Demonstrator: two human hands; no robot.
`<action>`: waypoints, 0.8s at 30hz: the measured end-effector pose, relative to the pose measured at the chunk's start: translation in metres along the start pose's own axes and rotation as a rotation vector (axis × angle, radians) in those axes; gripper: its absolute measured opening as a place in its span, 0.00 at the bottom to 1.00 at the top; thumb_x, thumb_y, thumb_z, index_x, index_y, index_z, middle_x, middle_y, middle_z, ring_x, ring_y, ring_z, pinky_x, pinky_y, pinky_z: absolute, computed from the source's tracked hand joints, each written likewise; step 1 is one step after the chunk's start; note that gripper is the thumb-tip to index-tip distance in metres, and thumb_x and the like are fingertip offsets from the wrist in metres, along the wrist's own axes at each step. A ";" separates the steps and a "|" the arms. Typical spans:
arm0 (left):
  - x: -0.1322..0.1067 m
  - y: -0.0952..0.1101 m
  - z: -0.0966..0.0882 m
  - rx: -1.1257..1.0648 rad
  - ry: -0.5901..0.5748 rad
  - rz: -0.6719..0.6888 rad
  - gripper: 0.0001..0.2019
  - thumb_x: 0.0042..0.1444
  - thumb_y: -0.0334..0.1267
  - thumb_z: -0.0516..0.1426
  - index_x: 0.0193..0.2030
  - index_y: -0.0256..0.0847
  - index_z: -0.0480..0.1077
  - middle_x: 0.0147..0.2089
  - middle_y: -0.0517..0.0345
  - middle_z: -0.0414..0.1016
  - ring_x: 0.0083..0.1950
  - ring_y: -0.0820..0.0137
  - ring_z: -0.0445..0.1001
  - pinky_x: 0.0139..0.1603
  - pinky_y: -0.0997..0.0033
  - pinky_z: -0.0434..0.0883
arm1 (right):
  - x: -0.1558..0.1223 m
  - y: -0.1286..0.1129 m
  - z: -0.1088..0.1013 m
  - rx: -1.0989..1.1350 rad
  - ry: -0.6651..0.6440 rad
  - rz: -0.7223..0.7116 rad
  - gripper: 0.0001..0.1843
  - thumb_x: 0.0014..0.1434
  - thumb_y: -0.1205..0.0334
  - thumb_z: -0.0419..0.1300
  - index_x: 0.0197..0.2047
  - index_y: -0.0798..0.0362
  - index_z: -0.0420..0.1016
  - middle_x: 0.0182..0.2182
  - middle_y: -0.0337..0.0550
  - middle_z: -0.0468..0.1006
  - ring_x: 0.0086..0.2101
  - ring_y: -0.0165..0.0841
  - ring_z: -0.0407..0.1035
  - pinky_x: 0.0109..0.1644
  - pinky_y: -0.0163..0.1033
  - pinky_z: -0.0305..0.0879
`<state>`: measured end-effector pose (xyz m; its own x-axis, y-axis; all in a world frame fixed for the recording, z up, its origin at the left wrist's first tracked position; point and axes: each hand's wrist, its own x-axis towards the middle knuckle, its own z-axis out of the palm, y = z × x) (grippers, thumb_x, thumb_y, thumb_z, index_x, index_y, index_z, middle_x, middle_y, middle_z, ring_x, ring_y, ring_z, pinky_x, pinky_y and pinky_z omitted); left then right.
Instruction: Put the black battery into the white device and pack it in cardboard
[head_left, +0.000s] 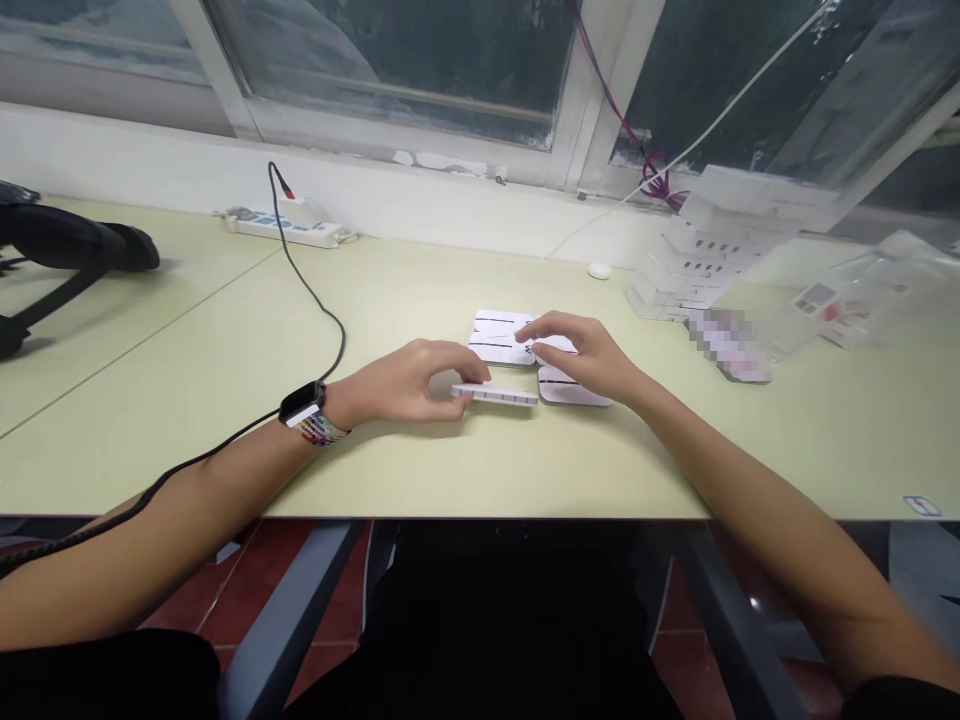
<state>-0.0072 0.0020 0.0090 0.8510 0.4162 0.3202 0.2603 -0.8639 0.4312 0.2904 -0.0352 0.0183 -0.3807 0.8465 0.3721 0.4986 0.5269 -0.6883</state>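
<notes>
My left hand (412,385) pinches a thin, flat white piece (504,396) between thumb and fingers. That piece is seen nearly edge-on, with dark marks spaced along its edge, and its exact kind I cannot make out. Beyond it lies a white square card (491,325) with rounded corners and black lines. My right hand (581,355) hovers over the cards on the right, its thumb and index finger apart and nothing seen between them. Below that hand, another white card (570,390) lies on the table, partly covered by the fingers.
The pale yellow table (420,465) ends at a near edge. A black cable (330,315) runs from a power strip (292,230) past my left wrist. Stacked white boxes (697,260), a blurred patterned packet (727,345) and a plastic bag (885,285) stand at right. A black stand (67,250) is at left.
</notes>
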 end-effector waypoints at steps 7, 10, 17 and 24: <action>0.002 -0.009 0.007 -0.064 0.007 -0.161 0.15 0.72 0.45 0.53 0.48 0.42 0.81 0.37 0.57 0.83 0.33 0.69 0.78 0.32 0.69 0.68 | -0.024 0.001 0.006 -0.042 -0.147 -0.204 0.13 0.68 0.60 0.66 0.55 0.41 0.82 0.52 0.43 0.84 0.53 0.44 0.77 0.59 0.53 0.74; 0.002 -0.012 0.010 -0.079 -0.029 -0.203 0.13 0.70 0.41 0.53 0.47 0.43 0.80 0.33 0.59 0.80 0.31 0.69 0.74 0.31 0.69 0.66 | -0.029 0.001 0.013 -0.154 -0.233 -0.296 0.20 0.64 0.63 0.69 0.58 0.39 0.81 0.55 0.46 0.82 0.56 0.46 0.74 0.59 0.54 0.75; 0.000 -0.007 0.007 0.050 -0.030 -0.065 0.13 0.72 0.46 0.56 0.55 0.45 0.78 0.55 0.49 0.80 0.56 0.56 0.77 0.57 0.57 0.74 | -0.034 -0.005 0.028 -0.329 -0.229 -0.391 0.19 0.63 0.61 0.70 0.57 0.42 0.81 0.55 0.49 0.82 0.54 0.49 0.73 0.60 0.59 0.73; -0.001 0.000 0.016 -0.089 -0.124 -0.055 0.42 0.60 0.53 0.71 0.77 0.49 0.61 0.69 0.43 0.73 0.67 0.50 0.75 0.66 0.52 0.74 | -0.033 -0.014 0.033 -0.465 -0.190 -0.428 0.14 0.64 0.57 0.67 0.53 0.45 0.84 0.51 0.49 0.85 0.50 0.49 0.74 0.56 0.58 0.73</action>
<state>-0.0004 -0.0033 -0.0050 0.8879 0.4191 0.1896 0.2712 -0.8099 0.5201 0.2706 -0.0731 -0.0048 -0.7293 0.5494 0.4078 0.5410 0.8279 -0.1480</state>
